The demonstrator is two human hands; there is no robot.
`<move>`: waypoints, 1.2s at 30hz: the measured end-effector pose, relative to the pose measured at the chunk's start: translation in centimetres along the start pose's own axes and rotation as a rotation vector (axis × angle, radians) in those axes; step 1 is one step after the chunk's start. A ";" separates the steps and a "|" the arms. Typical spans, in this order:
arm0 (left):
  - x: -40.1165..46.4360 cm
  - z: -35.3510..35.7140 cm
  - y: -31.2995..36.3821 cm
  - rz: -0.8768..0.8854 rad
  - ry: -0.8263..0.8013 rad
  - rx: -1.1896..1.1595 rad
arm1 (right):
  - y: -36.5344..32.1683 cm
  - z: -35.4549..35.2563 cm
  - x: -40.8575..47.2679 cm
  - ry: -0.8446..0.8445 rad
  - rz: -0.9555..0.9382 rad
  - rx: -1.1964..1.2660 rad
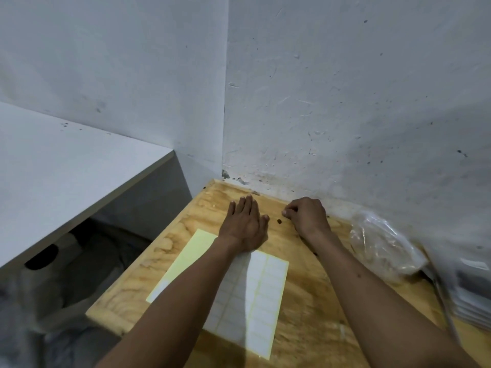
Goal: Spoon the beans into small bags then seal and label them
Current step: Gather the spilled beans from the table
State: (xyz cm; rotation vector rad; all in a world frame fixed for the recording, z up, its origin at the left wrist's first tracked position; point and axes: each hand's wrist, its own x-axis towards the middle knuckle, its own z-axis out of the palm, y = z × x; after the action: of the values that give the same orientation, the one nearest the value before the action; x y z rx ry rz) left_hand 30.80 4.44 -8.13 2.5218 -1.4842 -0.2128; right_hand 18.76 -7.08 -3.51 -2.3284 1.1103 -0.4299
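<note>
Two hands [245, 224] [308, 216], one bean [279, 221], one label sheet [255, 296].

- You face a scuffed white wall [345, 88] meeting in a corner, speckled with dark marks near its base.
- Your plywood tabletop [313, 301] butts against that wall.
- To your left, a white table [66, 160] stands beside it, with grey bundles [79, 274] beneath.

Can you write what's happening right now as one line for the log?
left hand: flat on table | right hand: curled, by loose bean | label sheet: under left arm | plastic bag: right
</note>
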 end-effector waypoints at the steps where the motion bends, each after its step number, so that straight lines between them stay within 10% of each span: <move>1: 0.0 0.0 0.0 0.002 0.001 0.001 | -0.1 0.1 -0.1 -0.005 0.030 0.030; 6: 0.1 0.1 -0.1 0.007 0.010 0.015 | -0.4 -0.8 -0.1 -0.061 0.416 0.694; 23: 0.1 0.4 -0.2 0.013 0.031 0.010 | 1.0 1.2 -2.4 -0.046 0.042 0.272; 30: 0.3 0.4 -0.3 0.013 0.039 -0.008 | 0.4 -2.9 -4.4 -0.316 0.411 0.888; 36: 0.0 0.1 -0.4 0.023 0.024 -0.001 | 0.7 -3.0 -9.7 -0.462 0.071 0.615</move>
State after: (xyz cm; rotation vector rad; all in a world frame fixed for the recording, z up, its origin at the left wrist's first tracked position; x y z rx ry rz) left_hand 31.13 4.64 -8.38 2.4967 -1.5023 -0.1782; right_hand 10.94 -0.76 -2.09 -1.7177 0.7035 -0.1561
